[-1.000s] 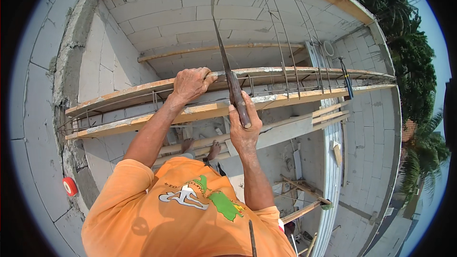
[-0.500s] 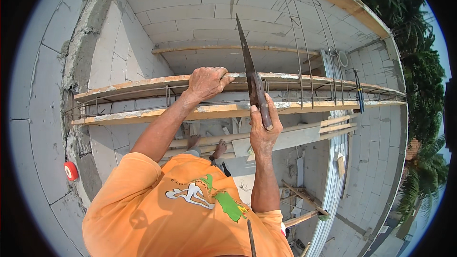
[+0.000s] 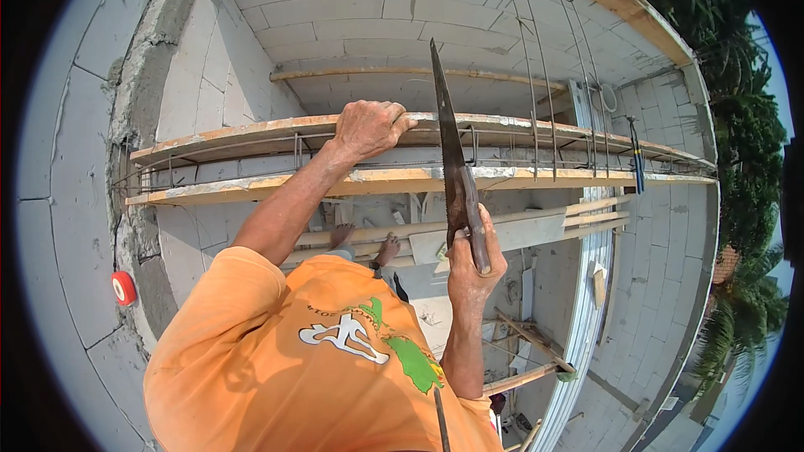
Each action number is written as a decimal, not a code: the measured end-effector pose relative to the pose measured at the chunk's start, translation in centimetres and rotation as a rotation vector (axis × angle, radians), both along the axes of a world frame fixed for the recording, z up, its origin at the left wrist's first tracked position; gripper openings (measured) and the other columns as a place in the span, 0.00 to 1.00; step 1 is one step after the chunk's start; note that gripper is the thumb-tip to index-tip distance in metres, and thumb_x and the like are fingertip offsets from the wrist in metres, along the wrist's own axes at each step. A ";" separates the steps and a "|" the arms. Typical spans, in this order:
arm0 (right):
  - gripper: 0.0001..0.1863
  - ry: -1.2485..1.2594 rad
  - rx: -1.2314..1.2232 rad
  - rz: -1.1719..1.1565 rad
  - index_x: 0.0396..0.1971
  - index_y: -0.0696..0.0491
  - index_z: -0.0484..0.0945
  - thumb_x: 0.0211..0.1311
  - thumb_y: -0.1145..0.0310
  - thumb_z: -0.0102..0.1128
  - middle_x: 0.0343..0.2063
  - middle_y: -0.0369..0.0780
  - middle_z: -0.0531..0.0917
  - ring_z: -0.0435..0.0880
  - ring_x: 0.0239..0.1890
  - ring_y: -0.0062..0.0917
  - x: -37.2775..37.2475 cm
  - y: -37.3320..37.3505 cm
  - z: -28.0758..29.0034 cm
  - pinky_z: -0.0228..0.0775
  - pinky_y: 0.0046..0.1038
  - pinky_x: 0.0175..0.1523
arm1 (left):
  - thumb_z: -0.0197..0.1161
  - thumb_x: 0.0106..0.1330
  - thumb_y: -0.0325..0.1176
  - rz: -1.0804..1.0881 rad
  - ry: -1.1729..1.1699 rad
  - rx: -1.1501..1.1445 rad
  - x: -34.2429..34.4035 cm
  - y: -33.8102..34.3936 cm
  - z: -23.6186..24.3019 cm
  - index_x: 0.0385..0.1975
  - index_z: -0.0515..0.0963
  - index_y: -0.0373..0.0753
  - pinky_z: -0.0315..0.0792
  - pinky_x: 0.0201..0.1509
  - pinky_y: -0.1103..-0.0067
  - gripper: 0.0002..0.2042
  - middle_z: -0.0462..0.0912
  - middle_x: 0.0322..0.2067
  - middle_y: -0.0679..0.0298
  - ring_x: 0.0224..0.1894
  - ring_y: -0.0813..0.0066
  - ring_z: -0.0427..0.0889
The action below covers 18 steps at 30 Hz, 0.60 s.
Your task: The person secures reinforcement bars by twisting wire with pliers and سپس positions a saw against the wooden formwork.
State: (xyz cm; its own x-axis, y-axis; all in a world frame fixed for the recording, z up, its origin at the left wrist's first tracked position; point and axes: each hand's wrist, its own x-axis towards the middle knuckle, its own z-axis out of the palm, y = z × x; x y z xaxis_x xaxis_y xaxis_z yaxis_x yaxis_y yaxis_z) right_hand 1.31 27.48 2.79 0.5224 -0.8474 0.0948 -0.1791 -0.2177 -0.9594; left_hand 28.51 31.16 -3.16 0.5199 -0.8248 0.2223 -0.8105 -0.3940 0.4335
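Dark steel: a handsaw (image 3: 456, 167) lies out in front of you, blade pointing away, teeth facing left, crossing over the wooden near board (image 3: 385, 181) and far board (image 3: 268, 128). Your right hand (image 3: 471, 280) is wrapped round its handle, on your side of both boards. Your left hand (image 3: 365, 130) is well apart from the right, fingers curled over the far board's upper edge, just left of the blade. Whether the teeth touch wood cannot be told from this view.

For good control, let that firm left grip steady the board, but give those fingers more room, since they sit on the toothed side. A straight right wrist and light, even pressure should guide the blade true.

Between the boards runs a steel bar cage (image 3: 300, 151). To the right are thin upright rods (image 3: 535, 130) and a blue-handled tool (image 3: 639, 169). Beyond stands a pale block wall (image 3: 335, 29).
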 end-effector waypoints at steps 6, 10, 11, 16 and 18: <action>0.25 0.046 -0.015 -0.037 0.57 0.65 0.74 0.56 0.82 0.55 0.32 0.41 0.82 0.75 0.23 0.15 -5.2 2.7 1.6 0.67 0.18 0.26 | 0.59 0.68 0.48 -0.024 -0.043 -0.090 0.1 0.1 -0.4 0.34 0.85 0.38 0.78 0.27 0.69 0.18 0.86 0.23 0.58 0.23 0.63 0.84; 0.27 -0.022 -0.008 -0.130 0.58 0.66 0.72 0.55 0.80 0.56 0.29 0.39 0.81 0.74 0.21 0.15 -3.7 2.0 4.6 0.65 0.18 0.24 | 0.60 0.68 0.48 -0.009 0.005 -0.072 -0.1 0.4 0.1 0.33 0.84 0.38 0.78 0.27 0.68 0.18 0.86 0.24 0.58 0.23 0.63 0.84; 0.27 -0.052 -0.003 -0.148 0.58 0.65 0.72 0.56 0.80 0.57 0.27 0.39 0.80 0.73 0.21 0.15 -2.2 1.3 5.0 0.64 0.18 0.24 | 0.60 0.68 0.48 -0.003 -0.001 -0.066 -0.1 0.5 0.1 0.32 0.84 0.37 0.78 0.27 0.68 0.18 0.85 0.24 0.58 0.23 0.63 0.85; 0.26 -0.095 0.049 -0.060 0.60 0.62 0.72 0.59 0.81 0.57 0.28 0.37 0.79 0.72 0.21 0.13 2.8 -1.8 2.7 0.63 0.17 0.23 | 0.62 0.66 0.48 -0.001 -0.036 -0.085 -0.4 0.2 0.2 0.30 0.83 0.37 0.78 0.27 0.68 0.17 0.85 0.23 0.57 0.23 0.62 0.84; 0.25 -0.061 0.069 0.020 0.60 0.61 0.72 0.60 0.83 0.57 0.35 0.39 0.82 0.75 0.27 0.13 3.9 -2.2 2.0 0.69 0.18 0.30 | 0.60 0.67 0.52 0.002 0.029 -0.011 -0.4 0.2 0.3 0.35 0.85 0.39 0.78 0.31 0.67 0.20 0.86 0.26 0.58 0.27 0.61 0.85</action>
